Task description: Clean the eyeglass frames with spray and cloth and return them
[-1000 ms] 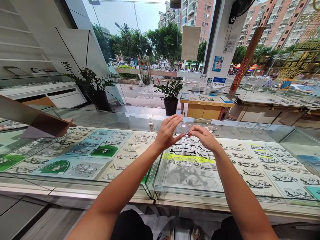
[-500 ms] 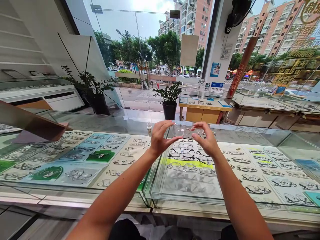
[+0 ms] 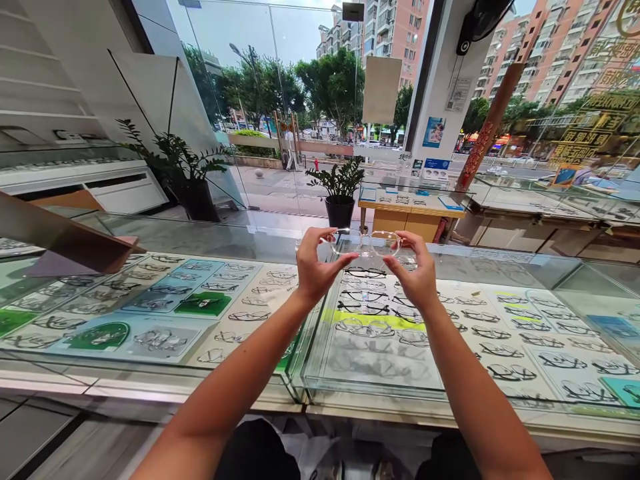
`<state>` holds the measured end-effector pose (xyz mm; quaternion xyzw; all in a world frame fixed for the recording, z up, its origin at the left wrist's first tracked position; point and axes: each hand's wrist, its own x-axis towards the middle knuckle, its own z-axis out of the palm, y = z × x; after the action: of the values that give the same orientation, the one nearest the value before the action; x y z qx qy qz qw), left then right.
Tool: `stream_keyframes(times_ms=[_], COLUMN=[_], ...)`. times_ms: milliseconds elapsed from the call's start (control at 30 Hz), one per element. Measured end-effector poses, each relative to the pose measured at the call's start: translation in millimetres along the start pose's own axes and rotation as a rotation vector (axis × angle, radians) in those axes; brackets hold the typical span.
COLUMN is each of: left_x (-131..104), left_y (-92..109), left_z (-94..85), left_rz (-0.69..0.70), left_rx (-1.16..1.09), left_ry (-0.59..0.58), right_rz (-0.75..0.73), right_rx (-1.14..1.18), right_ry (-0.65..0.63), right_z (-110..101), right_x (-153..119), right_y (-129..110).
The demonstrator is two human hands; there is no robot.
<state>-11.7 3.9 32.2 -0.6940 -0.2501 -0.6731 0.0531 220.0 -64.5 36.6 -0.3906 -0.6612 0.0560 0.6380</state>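
Observation:
A pair of eyeglasses (image 3: 366, 244) with thin, clear-looking rims is held up between my two hands, above the glass display case. My left hand (image 3: 318, 265) pinches its left side, thumb below and fingers above. On the other side, my right hand (image 3: 414, 272) grips the right end in the same way, thumb under the rim. The lenses face away from me and are see-through. Beneath my hands, rows of dark-framed eyeglasses (image 3: 363, 308) lie inside the case, beside a yellow strip (image 3: 330, 317).
The glass display case (image 3: 370, 387) spans the front, with more eyeglasses left and right. A green tray piece (image 3: 203, 303) lies inside at left. Beyond stand two potted plants (image 3: 340, 210) (image 3: 197, 200) and a wooden table (image 3: 410, 217). A brown panel (image 3: 65, 237) juts in from the left.
The eyeglasses have been raised slightly and now show more clearly between my hands. My right hand has shifted a little right, to the end of the frame. The view has tilted slightly.

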Motion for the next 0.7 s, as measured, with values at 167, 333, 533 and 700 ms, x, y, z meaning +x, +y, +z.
stream_keyframes(times_ms=[167, 333, 533, 700], left_x=[58, 110, 108, 101], left_y=[1, 15, 25, 22], left_z=[-6.5, -12.5, -10.3, -4.6], left_rz=[0.047, 0.002, -0.031, -0.097], left_rx=[-0.047, -0.047, -0.096, -0.148], left_ry=[-0.147, -0.198, -0.083, -0.062], right_rz=[-0.02, -0.02, 0.008, -0.008], right_rx=[-0.014, -0.032, -0.045, -0.114], right_ry=[-0.013, -0.056, -0.065, -0.037], right_z=[-16, -33, -36, -37], right_x=[45, 87, 89, 83], right_y=[-14, -39, -47, -47])
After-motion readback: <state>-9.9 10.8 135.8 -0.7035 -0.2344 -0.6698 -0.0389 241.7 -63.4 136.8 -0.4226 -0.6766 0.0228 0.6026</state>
